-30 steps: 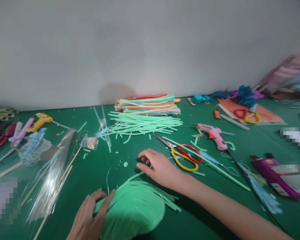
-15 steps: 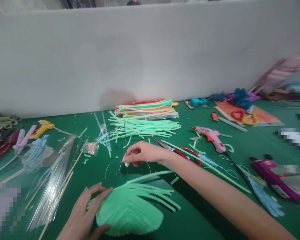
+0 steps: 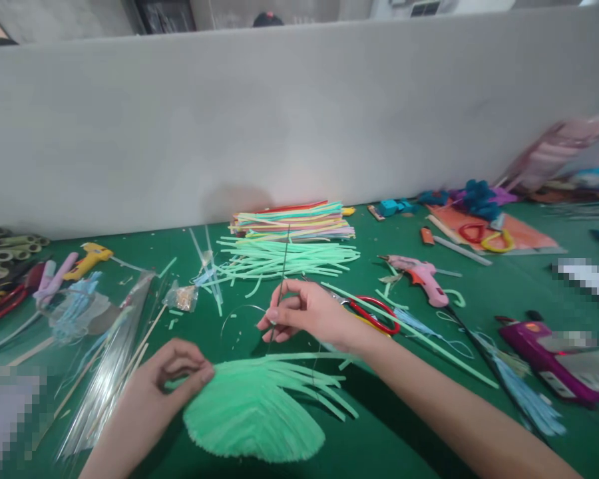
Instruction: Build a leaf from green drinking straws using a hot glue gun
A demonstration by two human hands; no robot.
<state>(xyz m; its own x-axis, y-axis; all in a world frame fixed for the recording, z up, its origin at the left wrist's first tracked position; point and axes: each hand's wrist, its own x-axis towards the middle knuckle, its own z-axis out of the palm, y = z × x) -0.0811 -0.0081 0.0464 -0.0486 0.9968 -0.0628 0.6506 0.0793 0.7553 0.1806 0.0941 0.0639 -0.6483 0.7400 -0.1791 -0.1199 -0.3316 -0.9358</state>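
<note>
Holding a thin dark rod (image 3: 285, 256) beyond the green fan (image 3: 252, 416), the other hand at its left edge

The two hands are apart: the left hand (image 3: 177, 376) has thumb and finger pinched on the fan's left edge, and the right hand (image 3: 299, 313) grips the rod, nearly upright, just beyond the fan's far edge. The fan lies flat on the table (image 3: 479, 299), its long axis running left to right, loose strips (image 3: 329, 379) spreading at its right end; the left hand is nearer, since it touches the fan. Whether the rod's lower end touches the fan, one cannot tell. Right of the fan and beyond it lie scissors (image 3: 372, 320) and a pink glue gun (image 3: 426, 283); no brand, label or writing can be read
</note>
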